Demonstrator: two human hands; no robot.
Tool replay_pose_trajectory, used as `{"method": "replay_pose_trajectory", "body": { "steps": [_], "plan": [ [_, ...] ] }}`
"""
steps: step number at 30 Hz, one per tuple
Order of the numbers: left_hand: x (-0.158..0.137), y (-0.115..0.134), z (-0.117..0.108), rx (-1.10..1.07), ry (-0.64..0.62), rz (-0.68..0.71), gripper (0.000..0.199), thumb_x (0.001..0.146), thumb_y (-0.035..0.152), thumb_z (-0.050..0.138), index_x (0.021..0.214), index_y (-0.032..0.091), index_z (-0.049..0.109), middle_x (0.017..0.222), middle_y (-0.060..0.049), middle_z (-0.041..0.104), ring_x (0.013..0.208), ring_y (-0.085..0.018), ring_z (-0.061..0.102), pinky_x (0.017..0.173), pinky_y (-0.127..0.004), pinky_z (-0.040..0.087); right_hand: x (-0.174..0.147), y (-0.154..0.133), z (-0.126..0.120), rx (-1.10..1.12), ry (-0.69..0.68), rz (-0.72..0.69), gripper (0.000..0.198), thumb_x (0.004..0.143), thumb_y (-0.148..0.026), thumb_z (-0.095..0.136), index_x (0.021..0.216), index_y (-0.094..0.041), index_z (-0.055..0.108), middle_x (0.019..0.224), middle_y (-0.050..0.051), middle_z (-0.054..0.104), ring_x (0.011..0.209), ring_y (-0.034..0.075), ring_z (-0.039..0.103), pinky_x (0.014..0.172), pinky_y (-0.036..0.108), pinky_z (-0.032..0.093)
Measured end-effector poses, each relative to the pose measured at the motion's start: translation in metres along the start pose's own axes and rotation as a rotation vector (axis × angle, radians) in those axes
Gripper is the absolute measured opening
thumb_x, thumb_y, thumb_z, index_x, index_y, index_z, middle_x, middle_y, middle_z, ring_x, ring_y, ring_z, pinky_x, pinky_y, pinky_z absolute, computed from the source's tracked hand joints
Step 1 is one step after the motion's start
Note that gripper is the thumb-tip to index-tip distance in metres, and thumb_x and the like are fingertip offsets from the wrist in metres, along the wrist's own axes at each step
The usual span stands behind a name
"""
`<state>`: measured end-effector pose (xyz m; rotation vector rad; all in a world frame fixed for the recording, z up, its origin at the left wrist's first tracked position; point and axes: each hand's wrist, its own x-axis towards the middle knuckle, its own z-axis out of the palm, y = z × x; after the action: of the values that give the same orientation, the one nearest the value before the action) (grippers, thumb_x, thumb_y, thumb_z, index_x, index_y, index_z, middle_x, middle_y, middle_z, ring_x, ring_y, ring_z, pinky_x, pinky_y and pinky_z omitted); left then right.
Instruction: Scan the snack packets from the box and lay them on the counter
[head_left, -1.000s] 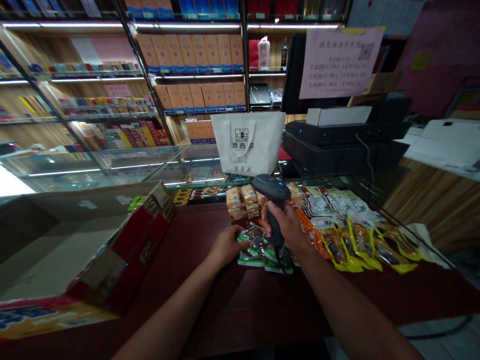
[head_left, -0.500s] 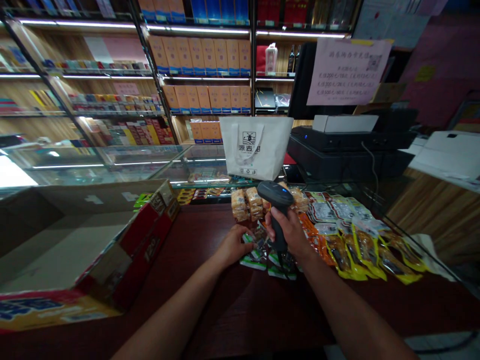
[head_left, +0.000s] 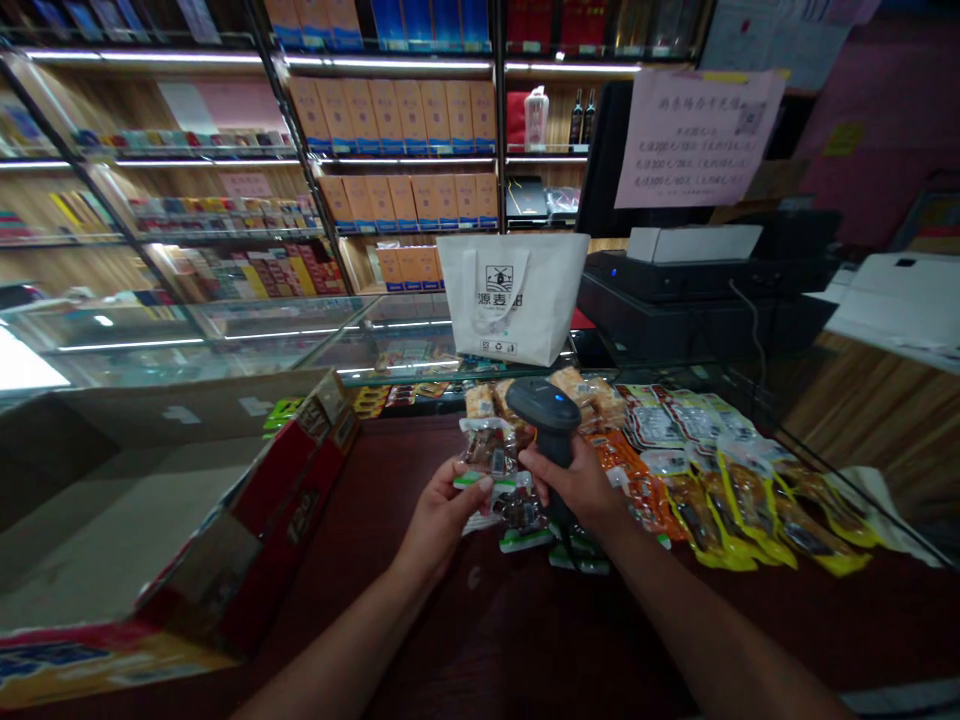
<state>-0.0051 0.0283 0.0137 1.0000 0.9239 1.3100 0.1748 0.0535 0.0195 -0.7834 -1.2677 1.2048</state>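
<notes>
My left hand (head_left: 442, 505) pinches a small clear snack packet (head_left: 486, 452) with a green lower edge, held up with its barcode label showing. In my right hand (head_left: 577, 480) is a dark barcode scanner (head_left: 544, 403), gripped by its handle, its head beside the packet and a small blue light on top. Under the scanner lie more green-edged packets (head_left: 525, 540), partly hidden by my right hand. Behind them are clear packs of pale brown pastries (head_left: 574, 385). To the right are orange packets (head_left: 649, 490) and yellow-edged packets (head_left: 757, 500).
An open cardboard box (head_left: 247, 540) stands at the left on the dark red counter (head_left: 420, 640). A white tote bag (head_left: 517, 300) stands on the glass case behind. At the right back are a screen with a paper notice (head_left: 697, 140) and black machines (head_left: 705, 290).
My left hand has lifted a green-edged packet off the counter and tilted it up. The scanner has shifted slightly left and down, now close to that packet.
</notes>
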Motion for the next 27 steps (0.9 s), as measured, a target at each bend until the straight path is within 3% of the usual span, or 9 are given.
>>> {"method": "replay_pose_trajectory", "body": {
  "steps": [5,9,15,18,22,25,27],
  "plan": [
    [-0.002,-0.011,-0.001,0.007,-0.086,-0.056,0.034,0.065,0.034,0.088,0.080,0.018,0.062,0.064,0.003,0.066,0.061,-0.010,0.056,0.065,-0.023,0.048,-0.002,0.003,0.004,-0.049,0.048,0.029,0.030,0.075,-0.035,0.081,0.092,-0.022,0.060,0.062,-0.007,0.061,0.038,0.008,0.049,0.037,0.020,0.042],
    [-0.004,-0.010,-0.005,0.083,-0.063,-0.040,0.034,0.066,0.035,0.087,0.085,0.019,0.065,0.072,0.002,0.069,0.064,-0.012,0.059,0.067,-0.025,0.050,-0.002,0.002,0.005,-0.054,0.075,0.059,0.033,0.072,-0.034,0.081,0.093,-0.023,0.059,0.071,-0.005,0.065,0.039,0.008,0.050,0.036,0.021,0.042],
    [-0.003,-0.005,-0.009,0.147,-0.192,-0.073,0.055,0.061,0.041,0.090,0.108,0.020,0.070,0.095,-0.006,0.076,0.087,-0.023,0.069,0.082,-0.034,0.055,-0.002,0.001,0.004,-0.050,-0.032,0.105,0.029,0.070,-0.033,0.076,0.092,-0.022,0.059,0.073,-0.005,0.064,0.037,0.007,0.048,0.034,0.021,0.042],
    [0.002,-0.001,-0.016,0.063,-0.203,-0.104,0.068,0.062,0.052,0.088,0.118,0.019,0.068,0.099,-0.010,0.075,0.083,-0.023,0.070,0.075,-0.033,0.055,-0.002,-0.004,0.001,-0.092,-0.120,0.123,0.018,0.071,-0.030,0.074,0.078,-0.021,0.061,0.064,-0.006,0.060,0.037,0.007,0.047,0.036,0.021,0.041],
    [0.009,0.009,-0.029,0.136,-0.122,-0.150,0.047,0.067,0.053,0.084,0.095,0.016,0.073,0.071,-0.002,0.068,0.057,-0.012,0.057,0.053,-0.022,0.042,-0.003,-0.014,-0.001,-0.168,-0.207,0.160,0.014,0.070,-0.029,0.073,0.074,-0.021,0.062,0.060,-0.005,0.057,0.040,0.009,0.047,0.038,0.023,0.042],
    [0.010,0.023,-0.036,0.228,-0.183,-0.156,0.040,0.066,0.051,0.084,0.082,0.016,0.074,0.053,0.005,0.053,0.045,-0.006,0.040,0.044,-0.018,0.030,-0.005,-0.019,-0.001,-0.231,-0.211,0.160,0.011,0.070,-0.025,0.073,0.077,-0.021,0.065,0.064,-0.003,0.061,0.045,0.010,0.049,0.042,0.024,0.041],
    [0.009,0.032,-0.038,0.271,-0.239,-0.167,0.036,0.066,0.048,0.085,0.080,0.015,0.075,0.052,0.005,0.051,0.044,-0.006,0.038,0.043,-0.018,0.027,-0.006,-0.021,-0.002,-0.265,-0.205,0.148,0.012,0.069,-0.024,0.074,0.079,-0.021,0.067,0.067,-0.003,0.063,0.050,0.012,0.051,0.046,0.025,0.042]
  ]
}}
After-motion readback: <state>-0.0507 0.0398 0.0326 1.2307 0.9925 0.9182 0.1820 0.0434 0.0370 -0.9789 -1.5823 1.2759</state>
